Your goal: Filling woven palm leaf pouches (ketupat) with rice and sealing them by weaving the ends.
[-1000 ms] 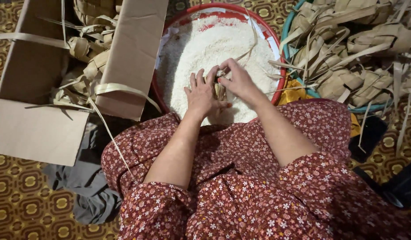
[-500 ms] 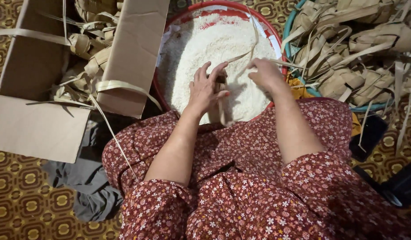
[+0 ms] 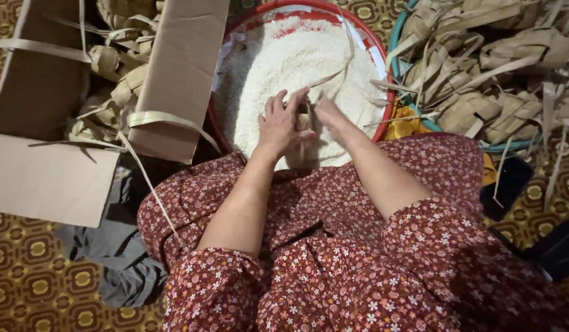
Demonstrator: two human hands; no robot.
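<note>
Single head view, looking steeply down from above the lap onto the floor (image 3: 26, 289). Faces forward over the knees: basin (image 3: 383, 55) at top centre, box (image 3: 44, 178) along the left edge, basket (image 3: 398, 37) in the top right corner. Close range, forearms filling the middle. No second view to overlap.

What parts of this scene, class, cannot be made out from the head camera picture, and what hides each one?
- Small woven palm-leaf pouch: head view, mostly covered by the left hand and right hand.
- Round red plastic basin of white rice: far rim cut off by the top edge.
- Open brown cardboard box: its depth hidden by flaps and leaf strips.
- Green-rimmed basket of woven pouches: cut off at top and right edges.
</note>
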